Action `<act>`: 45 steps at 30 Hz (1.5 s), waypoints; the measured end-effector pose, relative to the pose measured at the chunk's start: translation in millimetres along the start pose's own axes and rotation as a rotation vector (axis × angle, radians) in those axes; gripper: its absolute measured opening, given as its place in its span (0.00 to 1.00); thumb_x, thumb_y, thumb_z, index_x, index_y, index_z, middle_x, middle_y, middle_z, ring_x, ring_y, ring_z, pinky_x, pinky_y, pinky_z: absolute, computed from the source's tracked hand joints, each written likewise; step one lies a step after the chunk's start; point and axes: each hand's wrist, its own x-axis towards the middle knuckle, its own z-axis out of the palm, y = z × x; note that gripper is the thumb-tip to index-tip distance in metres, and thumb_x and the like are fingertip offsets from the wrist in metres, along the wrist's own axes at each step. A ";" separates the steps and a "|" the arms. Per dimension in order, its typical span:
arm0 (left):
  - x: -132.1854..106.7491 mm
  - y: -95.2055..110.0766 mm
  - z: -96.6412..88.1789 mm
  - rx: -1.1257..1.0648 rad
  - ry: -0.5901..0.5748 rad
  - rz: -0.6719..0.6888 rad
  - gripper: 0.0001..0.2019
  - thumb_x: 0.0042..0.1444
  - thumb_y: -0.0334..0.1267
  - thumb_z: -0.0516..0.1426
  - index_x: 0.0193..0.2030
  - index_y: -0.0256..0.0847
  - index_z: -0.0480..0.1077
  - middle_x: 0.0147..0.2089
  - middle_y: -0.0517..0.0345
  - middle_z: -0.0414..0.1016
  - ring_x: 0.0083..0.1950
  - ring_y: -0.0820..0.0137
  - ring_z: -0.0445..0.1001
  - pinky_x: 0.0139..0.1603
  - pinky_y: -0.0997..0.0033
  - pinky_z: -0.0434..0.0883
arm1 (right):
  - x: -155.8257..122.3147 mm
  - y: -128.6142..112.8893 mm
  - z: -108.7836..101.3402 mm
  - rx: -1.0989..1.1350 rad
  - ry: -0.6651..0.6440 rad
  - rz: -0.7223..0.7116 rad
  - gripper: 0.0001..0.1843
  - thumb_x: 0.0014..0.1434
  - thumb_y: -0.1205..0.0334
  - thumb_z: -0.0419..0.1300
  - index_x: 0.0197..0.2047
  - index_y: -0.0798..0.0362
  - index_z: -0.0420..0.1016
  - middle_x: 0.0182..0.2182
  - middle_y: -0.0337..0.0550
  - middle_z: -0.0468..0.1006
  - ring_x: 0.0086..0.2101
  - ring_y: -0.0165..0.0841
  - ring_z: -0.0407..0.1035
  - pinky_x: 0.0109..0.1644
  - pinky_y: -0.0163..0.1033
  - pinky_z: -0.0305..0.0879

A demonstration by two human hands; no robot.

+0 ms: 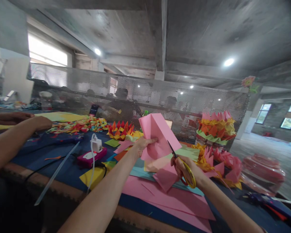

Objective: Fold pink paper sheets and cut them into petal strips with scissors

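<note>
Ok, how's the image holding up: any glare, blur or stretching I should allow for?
In the head view, the upper-left window is washed out white and the ceiling lights glare; also in the head view, the jar towards the right looks smeared and stretched; still in the head view, the raised pink sheet and scissors are easy to make out.

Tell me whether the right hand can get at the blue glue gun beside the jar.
Probably not right now: the right hand is taken up by the scissors. Otherwise the glue gun looks within easy access, with nothing tall between.
</note>
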 end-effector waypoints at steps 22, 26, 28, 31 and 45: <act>-5.2 1.0 12.0 -0.119 -0.076 -0.064 0.16 0.36 0.32 0.70 0.35 0.33 0.78 0.35 0.47 0.80 0.33 0.63 0.77 0.39 0.63 0.74 | -5.2 -23.2 5.6 0.091 0.046 0.035 0.25 0.62 0.39 0.45 0.32 0.53 0.64 0.08 0.30 0.62 0.09 0.25 0.54 0.18 0.31 0.50; -3.4 -0.3 11.1 -0.128 -0.099 -0.059 0.14 0.36 0.32 0.70 0.33 0.33 0.78 0.34 0.47 0.80 0.32 0.63 0.77 0.39 0.64 0.74 | -6.2 -23.3 7.0 0.118 0.060 0.041 0.25 0.63 0.40 0.45 0.32 0.54 0.65 0.07 0.29 0.61 0.08 0.25 0.53 0.16 0.30 0.48; -1.9 -1.3 10.5 -0.125 -0.093 -0.060 0.15 0.35 0.33 0.70 0.33 0.33 0.77 0.33 0.48 0.80 0.31 0.64 0.76 0.38 0.64 0.73 | -6.0 -20.9 8.1 0.124 0.066 0.048 0.25 0.63 0.40 0.45 0.32 0.54 0.65 0.07 0.29 0.61 0.08 0.24 0.52 0.15 0.30 0.47; -0.4 -2.2 10.2 -0.127 -0.081 -0.072 0.16 0.34 0.33 0.71 0.33 0.33 0.77 0.31 0.50 0.80 0.30 0.66 0.76 0.38 0.65 0.73 | -5.3 -15.5 10.2 0.140 0.085 0.039 0.26 0.63 0.40 0.45 0.32 0.54 0.66 0.07 0.29 0.61 0.08 0.24 0.51 0.14 0.29 0.45; -2.5 -1.3 10.5 -0.116 -0.085 -0.058 0.16 0.35 0.33 0.70 0.34 0.33 0.77 0.32 0.49 0.79 0.32 0.64 0.76 0.39 0.63 0.73 | -4.4 -17.9 11.6 0.120 0.151 0.085 0.27 0.61 0.38 0.48 0.28 0.54 0.67 0.07 0.30 0.60 0.07 0.23 0.51 0.11 0.29 0.43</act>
